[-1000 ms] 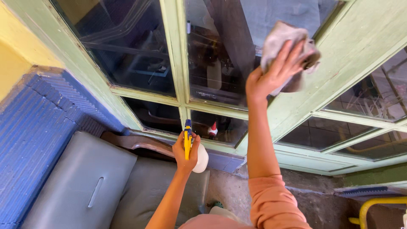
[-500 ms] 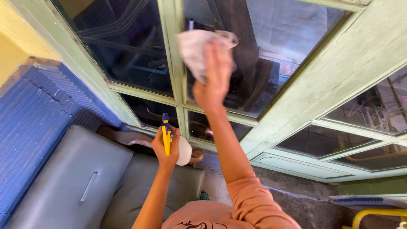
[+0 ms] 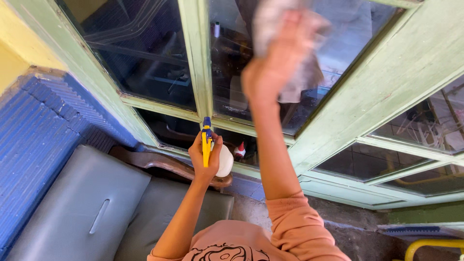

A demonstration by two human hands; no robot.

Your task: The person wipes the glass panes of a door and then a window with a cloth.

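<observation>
We note the right hand (image 3: 275,63), blurred, apparently pressing a cloth (image 3: 290,58) against the window glass (image 3: 338,43); the left hand (image 3: 204,157) grips a spray bottle (image 3: 217,157).

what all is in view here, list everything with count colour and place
window frame: one, pale green, across the top
glass panes: several, dark, set in the frame
wall: one, blue below, yellow above, left
cushions: two, grey, bottom left
pipe: one, yellow, bottom right corner
cloth: one, grey, blurred, against the upper pane
spray bottle: one, white with yellow and blue head, centre
left hand: grip around the spray bottle
right hand: pressing the cloth to the glass
</observation>
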